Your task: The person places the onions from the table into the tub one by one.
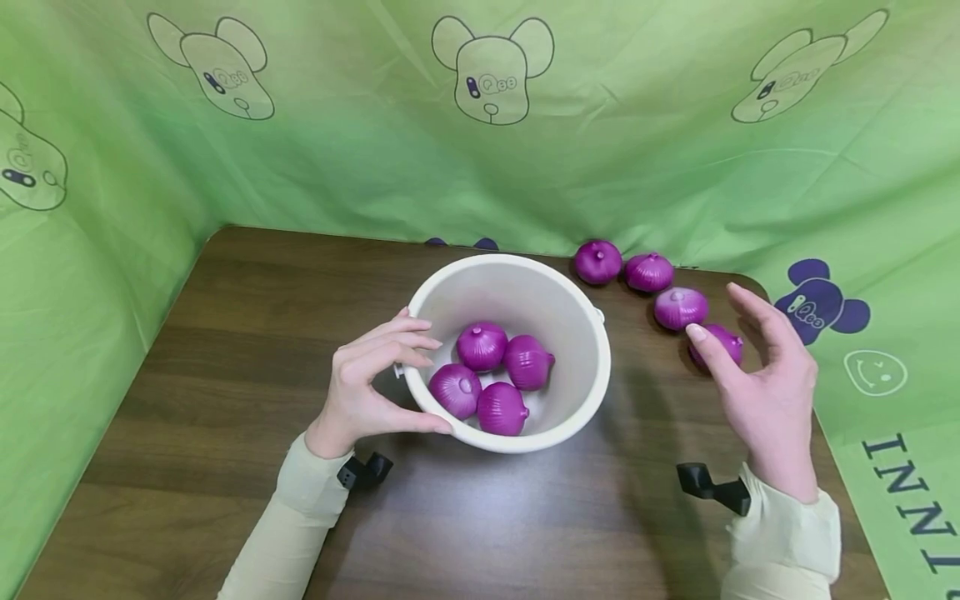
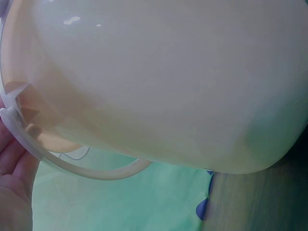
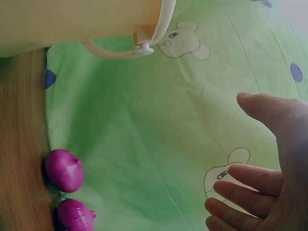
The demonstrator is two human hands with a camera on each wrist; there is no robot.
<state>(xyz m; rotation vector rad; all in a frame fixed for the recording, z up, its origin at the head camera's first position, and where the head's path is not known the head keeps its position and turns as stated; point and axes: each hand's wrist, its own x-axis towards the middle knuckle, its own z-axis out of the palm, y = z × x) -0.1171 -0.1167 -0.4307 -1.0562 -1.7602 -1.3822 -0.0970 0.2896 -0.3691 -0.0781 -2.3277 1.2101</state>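
Observation:
A white bucket (image 1: 577, 333) stands on the table, with several purple onions (image 1: 482, 347) lying in its bottom. My left hand (image 1: 367, 379) grips the bucket's left rim, fingers reaching over to the inside and the thumb along the near edge. In the left wrist view the bucket's outer wall (image 2: 168, 86) fills most of the picture. My right hand (image 1: 776, 387) hovers holding nothing, thumb and fingers spread apart. Below it is a purple onion (image 1: 727, 343), partly hidden by the thumb. Beside that onion lies a paler one (image 1: 681, 308); two more, one of them darker (image 1: 649, 272), lie farther back.
The brown wooden table (image 1: 247, 350) ends at a green cloth (image 1: 337, 167) printed with mouse heads, which rises behind and at both sides. The bucket's handle (image 2: 101, 173) hangs down on its far side. Black wrist mounts (image 1: 712, 487) sit on both sleeves.

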